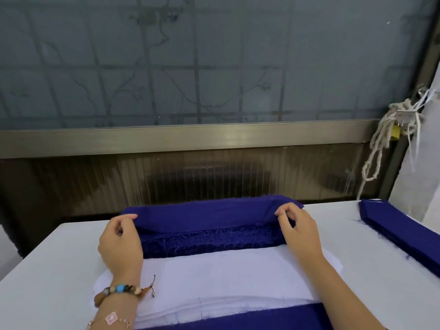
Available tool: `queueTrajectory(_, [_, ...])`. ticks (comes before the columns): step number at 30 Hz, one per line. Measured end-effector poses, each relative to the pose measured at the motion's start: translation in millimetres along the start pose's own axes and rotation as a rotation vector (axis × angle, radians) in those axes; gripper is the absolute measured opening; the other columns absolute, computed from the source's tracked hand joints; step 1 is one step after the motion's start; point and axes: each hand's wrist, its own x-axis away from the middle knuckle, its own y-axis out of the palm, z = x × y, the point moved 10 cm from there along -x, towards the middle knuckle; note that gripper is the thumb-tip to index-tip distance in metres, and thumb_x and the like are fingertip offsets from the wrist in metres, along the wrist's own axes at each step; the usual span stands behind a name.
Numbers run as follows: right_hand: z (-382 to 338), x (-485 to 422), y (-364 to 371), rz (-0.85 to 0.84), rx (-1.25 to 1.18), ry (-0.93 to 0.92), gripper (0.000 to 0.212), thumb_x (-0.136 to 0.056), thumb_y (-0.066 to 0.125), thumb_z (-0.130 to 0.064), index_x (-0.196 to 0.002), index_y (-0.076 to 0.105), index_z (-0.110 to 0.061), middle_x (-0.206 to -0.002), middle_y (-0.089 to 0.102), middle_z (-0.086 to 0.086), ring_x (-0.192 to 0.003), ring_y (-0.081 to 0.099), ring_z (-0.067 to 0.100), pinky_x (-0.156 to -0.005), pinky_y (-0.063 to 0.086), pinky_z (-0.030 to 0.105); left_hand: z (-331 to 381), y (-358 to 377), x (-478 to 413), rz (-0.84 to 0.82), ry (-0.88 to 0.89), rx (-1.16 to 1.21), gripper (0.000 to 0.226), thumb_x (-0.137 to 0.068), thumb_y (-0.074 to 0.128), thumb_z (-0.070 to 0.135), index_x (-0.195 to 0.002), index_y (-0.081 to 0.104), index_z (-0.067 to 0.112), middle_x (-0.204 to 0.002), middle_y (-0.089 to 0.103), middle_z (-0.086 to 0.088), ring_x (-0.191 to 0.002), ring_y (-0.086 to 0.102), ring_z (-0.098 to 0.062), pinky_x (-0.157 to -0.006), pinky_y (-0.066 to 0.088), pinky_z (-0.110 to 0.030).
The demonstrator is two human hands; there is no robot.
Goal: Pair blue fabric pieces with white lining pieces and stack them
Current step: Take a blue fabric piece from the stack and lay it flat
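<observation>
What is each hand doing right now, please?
Left hand: closed, pinching the left end of the blue fabric piece.
Right hand: closed, pinching the right end of the same piece.

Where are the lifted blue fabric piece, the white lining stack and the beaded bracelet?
lifted blue fabric piece (204, 214), head view, middle of the raised strip
white lining stack (214, 277), head view, bare top sheet
beaded bracelet (120, 288), head view, turquoise bead on the left wrist
</observation>
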Motion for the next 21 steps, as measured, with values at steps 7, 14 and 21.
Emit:
queueTrajectory(7, [19, -3, 14, -0.129, 0.091, 0.167, 0.036, -0.102, 0.042, -0.028, -0.136, 0.051, -0.026, -0.134, 0.055, 0.001, -0.129, 0.039, 0.021, -0.108, 0.030, 0.039, -7, 6, -4, -0.051, -0.010, -0.056, 0.025, -0.099, 0.052, 0.020, -0.110, 0.072, 0.011, -0.094, 0.070, -0.011, -0.084, 0.061, -0.026, -0.073, 0.052, -0.041])
queueTrajectory(14, [20, -4, 21, -0.213, 0.264, 0.184, 0.054, -0.100, 0.046, -0.034, -0.150, 0.031, -0.022, -0.150, 0.039, 0.001, -0.138, 0.028, 0.023, -0.110, 0.024, 0.038, -6, 1, -8, -0.021, 0.005, -0.079, 0.022, -0.093, 0.060, 0.011, -0.111, 0.073, 0.014, -0.098, 0.069, -0.014, -0.086, 0.060, -0.030, -0.081, 0.054, -0.048])
queueTrajectory(21, [16, -3, 18, -0.195, 0.258, 0.150, 0.060, -0.098, 0.052, -0.032, -0.151, 0.027, -0.024, -0.151, 0.038, 0.000, -0.138, 0.029, 0.022, -0.110, 0.025, 0.036, 0, 0, -7, -0.015, 0.040, -0.043, 0.025, -0.095, 0.058, 0.009, -0.116, 0.070, 0.011, -0.092, 0.068, -0.015, -0.074, 0.055, -0.024, -0.073, 0.052, -0.040])
